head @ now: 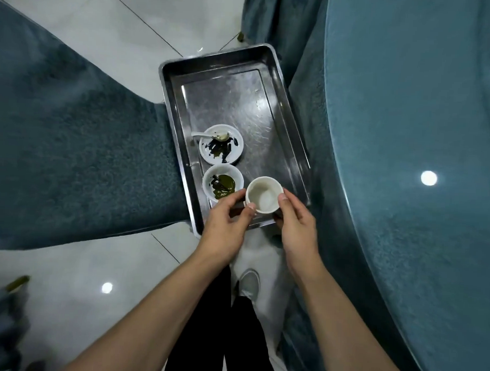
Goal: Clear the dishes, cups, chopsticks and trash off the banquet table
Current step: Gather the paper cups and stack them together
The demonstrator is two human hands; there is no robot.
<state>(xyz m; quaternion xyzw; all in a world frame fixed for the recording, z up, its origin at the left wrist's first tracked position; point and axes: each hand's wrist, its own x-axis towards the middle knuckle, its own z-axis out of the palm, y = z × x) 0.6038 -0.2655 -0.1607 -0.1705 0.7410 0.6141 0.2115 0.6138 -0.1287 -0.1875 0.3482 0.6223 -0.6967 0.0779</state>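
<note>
Holding one white cup (264,195) between them, both hands hover over the near end of a steel tray (291,131).

On the left, a blue-covered surface (73,151) carries the tray's left edge; what it is cannot be told. The tray reaches out over the tiled floor (110,36). Inside it, toward the near left, sit two used dishes: the farther dish (221,144) is smeared dark and has a white spoon (212,135) lying in it, and the nearer bowl (223,183), just beside it, holds green and dark scraps.

The left hand (225,226) pinches the cup's left wall, thumb on the rim, while its fingers lie against the bowl's near edge. The right hand (295,226) grips the cup's right side, thumb on the rim too. The cup looks empty and upright; whether it already rests on the tray floor is unclear.

To the right, the banquet table (406,135) shows only blue cloth under glass, with nothing on the visible part.

Judging by this, clearing is underway: two dishes and a spoon are loaded, the cup is being added, and most of the tray is bare. No chopsticks or trash are in view.
</note>
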